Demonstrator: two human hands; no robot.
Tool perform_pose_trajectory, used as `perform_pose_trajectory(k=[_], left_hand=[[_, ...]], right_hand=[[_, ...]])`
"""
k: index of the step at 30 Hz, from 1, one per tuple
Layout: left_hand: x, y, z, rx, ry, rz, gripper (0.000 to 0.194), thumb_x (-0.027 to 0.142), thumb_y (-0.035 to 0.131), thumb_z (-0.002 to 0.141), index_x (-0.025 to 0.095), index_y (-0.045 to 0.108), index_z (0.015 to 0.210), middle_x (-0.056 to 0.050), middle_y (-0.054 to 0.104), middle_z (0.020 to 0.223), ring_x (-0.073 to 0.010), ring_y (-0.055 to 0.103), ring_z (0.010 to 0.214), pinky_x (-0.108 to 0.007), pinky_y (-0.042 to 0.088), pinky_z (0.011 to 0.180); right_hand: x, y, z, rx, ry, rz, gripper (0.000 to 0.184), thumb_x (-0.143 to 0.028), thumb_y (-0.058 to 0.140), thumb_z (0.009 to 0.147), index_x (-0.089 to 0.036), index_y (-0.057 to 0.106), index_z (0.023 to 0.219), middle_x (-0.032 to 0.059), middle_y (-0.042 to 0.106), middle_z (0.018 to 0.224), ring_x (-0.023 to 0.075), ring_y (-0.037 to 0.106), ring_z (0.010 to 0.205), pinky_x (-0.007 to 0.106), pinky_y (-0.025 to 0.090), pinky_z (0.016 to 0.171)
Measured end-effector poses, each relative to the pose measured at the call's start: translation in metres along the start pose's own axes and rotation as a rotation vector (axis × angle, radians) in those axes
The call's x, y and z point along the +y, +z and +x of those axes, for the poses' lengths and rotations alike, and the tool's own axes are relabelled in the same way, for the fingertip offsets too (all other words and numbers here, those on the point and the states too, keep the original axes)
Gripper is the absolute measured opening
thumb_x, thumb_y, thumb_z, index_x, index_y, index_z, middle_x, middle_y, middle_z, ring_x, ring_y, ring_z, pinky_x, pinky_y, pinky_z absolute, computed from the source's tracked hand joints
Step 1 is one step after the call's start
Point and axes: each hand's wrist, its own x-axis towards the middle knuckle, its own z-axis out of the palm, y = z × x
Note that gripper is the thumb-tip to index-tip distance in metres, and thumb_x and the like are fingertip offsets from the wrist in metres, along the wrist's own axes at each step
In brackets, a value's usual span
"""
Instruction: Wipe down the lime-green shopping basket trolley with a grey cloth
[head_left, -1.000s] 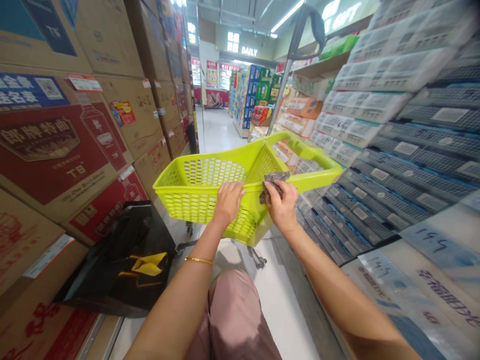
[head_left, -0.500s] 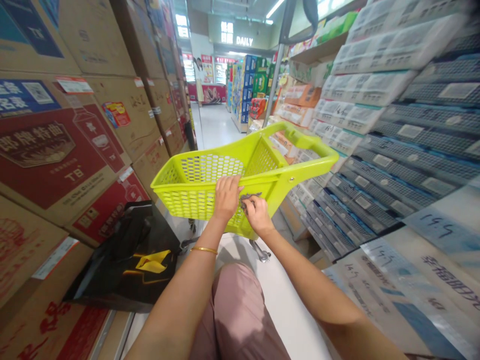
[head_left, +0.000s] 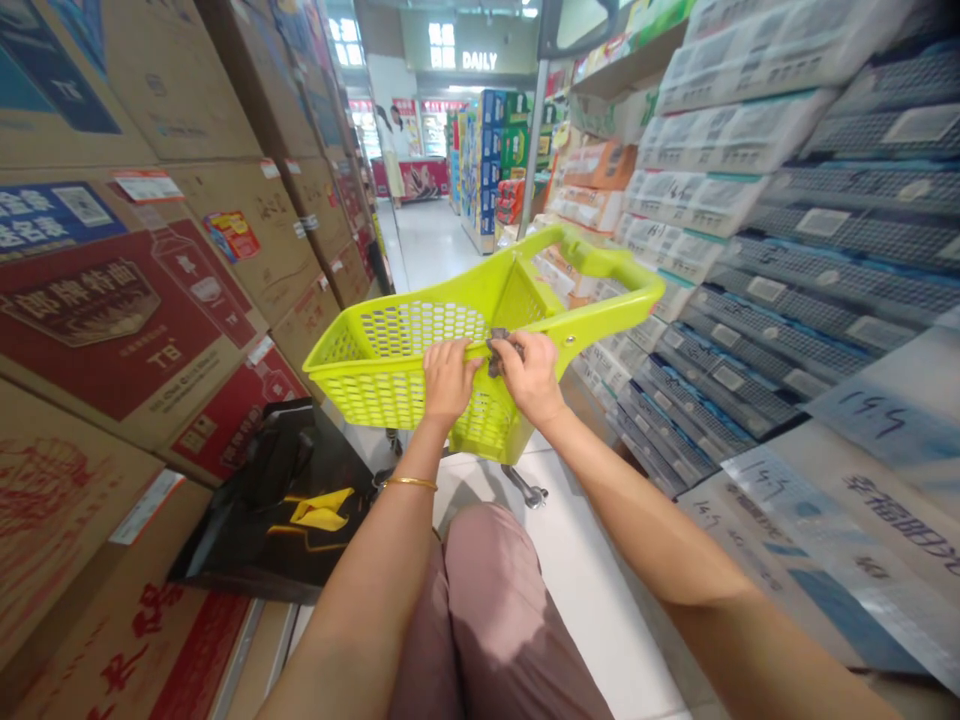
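In front of me is a lime-green shopping basket cart [head_left: 382, 385] with slotted sides, a moulded handle and small casters. My left hand [head_left: 448, 380] is closed over the near rim, fingers curled to the inside. Just to its right, my right hand [head_left: 532, 372] pinches a crumpled dark grey cloth [head_left: 498, 350] against the same rim, close to where the handle begins. Part of the cloth is covered by the fingers. The inside of the basket is partly hidden by its near wall.
Stacked cartons [head_left: 97, 310] wall the left side, with a black bag [head_left: 262, 540] bearing a yellow patch below them. Packaged tissue bundles [head_left: 720, 200] and boxes fill the right. A grey metal pole [head_left: 534, 150] rises behind the cart. People [head_left: 391, 160] stand far down the aisle.
My right hand has moved up with the cloth, from the basket's outer side to its top rim. The left hand keeps its hold on the rim. The view has shifted slightly.
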Motion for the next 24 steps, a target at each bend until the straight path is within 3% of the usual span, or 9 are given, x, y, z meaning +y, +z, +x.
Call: perform_pose_trajectory(k=[6, 11, 15, 21, 24], left_hand=[[-0.004, 0.006, 0.004, 0.038, 0.000, 0.001, 0.042, 0.045, 0.032, 0.093, 0.015, 0.055, 0.110, -0.012, 0.062, 0.105, -0.0237, 0.052, 0.099, -0.037, 0.035, 0.091], [-0.007, 0.010, 0.004, 0.061, -0.003, -0.004, 0.043, 0.046, 0.032, 0.092, 0.015, 0.056, 0.110, -0.012, 0.062, 0.105, -0.0245, 0.052, 0.099, -0.038, 0.034, 0.091], [-0.009, 0.010, 0.004, 0.073, -0.005, -0.015, 0.043, 0.046, 0.033, 0.092, 0.016, 0.057, 0.111, -0.012, 0.062, 0.104, -0.0245, 0.052, 0.099, -0.038, 0.034, 0.092], [-0.010, 0.008, 0.003, 0.088, 0.019, -0.017, 0.044, 0.049, 0.034, 0.091, 0.015, 0.057, 0.109, -0.012, 0.063, 0.102, -0.0244, 0.053, 0.097, -0.038, 0.035, 0.091], [-0.009, 0.006, 0.003, 0.100, 0.014, -0.014, 0.043, 0.049, 0.035, 0.091, 0.016, 0.058, 0.107, -0.012, 0.063, 0.100, -0.0239, 0.054, 0.095, -0.038, 0.035, 0.091]], right_hand=[[-0.009, 0.024, -0.051, -0.240, -0.068, 0.070, 0.028, -0.020, 0.042, 0.091, -0.021, 0.062, 0.110, 0.0096, 0.057, 0.101, 0.0192, 0.044, 0.096, 0.032, 0.036, 0.083], [-0.015, 0.034, -0.083, -0.222, -0.110, 0.054, 0.027, -0.017, 0.042, 0.090, -0.020, 0.064, 0.105, 0.0080, 0.058, 0.094, 0.0183, 0.044, 0.089, 0.030, 0.036, 0.079], [-0.008, 0.026, -0.067, -0.176, -0.206, 0.020, 0.026, -0.018, 0.044, 0.090, -0.021, 0.063, 0.107, 0.0076, 0.057, 0.098, 0.0186, 0.043, 0.093, 0.030, 0.035, 0.080], [0.002, 0.009, -0.005, 0.092, -0.053, -0.044, 0.024, -0.022, 0.046, 0.090, -0.024, 0.063, 0.106, 0.0068, 0.056, 0.099, 0.0179, 0.044, 0.094, 0.031, 0.035, 0.083], [0.000, 0.010, -0.001, 0.095, -0.025, -0.038, 0.024, -0.023, 0.046, 0.090, -0.025, 0.064, 0.106, 0.0067, 0.056, 0.098, 0.0177, 0.044, 0.093, 0.031, 0.035, 0.084]])
